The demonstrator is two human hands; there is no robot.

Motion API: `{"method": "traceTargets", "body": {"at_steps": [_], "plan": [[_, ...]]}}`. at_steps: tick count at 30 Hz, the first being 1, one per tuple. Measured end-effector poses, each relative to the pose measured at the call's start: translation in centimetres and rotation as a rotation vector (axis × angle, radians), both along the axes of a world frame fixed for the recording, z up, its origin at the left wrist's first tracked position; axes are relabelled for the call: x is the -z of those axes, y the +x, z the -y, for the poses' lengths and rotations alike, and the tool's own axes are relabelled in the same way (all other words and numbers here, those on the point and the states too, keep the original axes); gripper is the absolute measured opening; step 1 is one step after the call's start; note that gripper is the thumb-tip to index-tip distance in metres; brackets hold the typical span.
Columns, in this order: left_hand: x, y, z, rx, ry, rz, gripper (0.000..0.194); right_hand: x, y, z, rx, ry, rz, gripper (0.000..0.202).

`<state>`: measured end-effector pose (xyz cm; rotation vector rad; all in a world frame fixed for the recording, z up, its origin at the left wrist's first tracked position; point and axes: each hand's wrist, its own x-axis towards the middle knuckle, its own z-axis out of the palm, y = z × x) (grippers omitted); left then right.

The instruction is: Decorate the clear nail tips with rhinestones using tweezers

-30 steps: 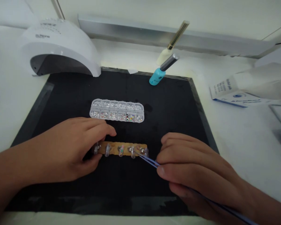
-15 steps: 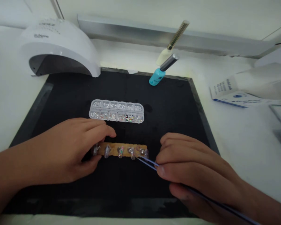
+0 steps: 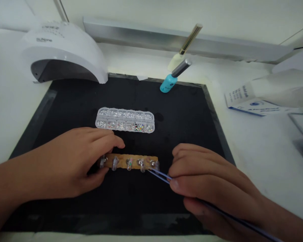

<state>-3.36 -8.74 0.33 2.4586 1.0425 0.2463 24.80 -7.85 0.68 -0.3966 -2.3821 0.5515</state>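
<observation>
My left hand (image 3: 83,161) grips the left end of a tan nail display stand (image 3: 122,160), thumb in front and fingers behind. Several clear nail tips stand in a row along it on round silver mounts; the nail tip (image 3: 129,164) near the middle shows small coloured spots. My right hand (image 3: 202,174) is closed round a pair of bluish tweezers (image 3: 159,175). Their points are close to the nail tip (image 3: 142,165) second from the right; whether they touch it or hold anything I cannot tell. Behind the stand lies a clear divided case (image 3: 125,120) of small rhinestones.
Everything at hand lies on a black mat (image 3: 131,205). A white nail lamp (image 3: 65,50) stands at back left. Toward the back are a turquoise polish bottle (image 3: 168,83) and a pale one with a gold cap (image 3: 191,38). An alcohol pad box (image 3: 255,101) sits at right.
Hardly anything differs. The view has shifted very slightly; both hands, the stand and the tweezers keep the same positions relative to each other.
</observation>
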Motion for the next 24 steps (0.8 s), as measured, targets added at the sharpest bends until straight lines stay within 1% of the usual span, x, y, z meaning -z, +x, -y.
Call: {"method": "traceTargets", "body": {"at_steps": [6,14,17,24], "plan": [[0.08,-0.10,0.03,0.013,0.022,0.012,0.034,0.12,-0.04,-0.01,-0.001,-0.024,-0.008,0.018],[-0.10,0.07,-0.02,0.003,0.014,0.014,0.032,0.13,-0.09,-0.11,-0.009,0.010,0.004,0.019],[-0.10,0.08,-0.04,0.001,0.013,0.008,0.031,0.07,-0.12,-0.12,-0.012,-0.003,0.000,0.018],[0.09,-0.07,0.07,0.003,0.018,0.005,0.034,0.24,0.04,0.07,0.018,-0.024,0.000,0.019]]}}
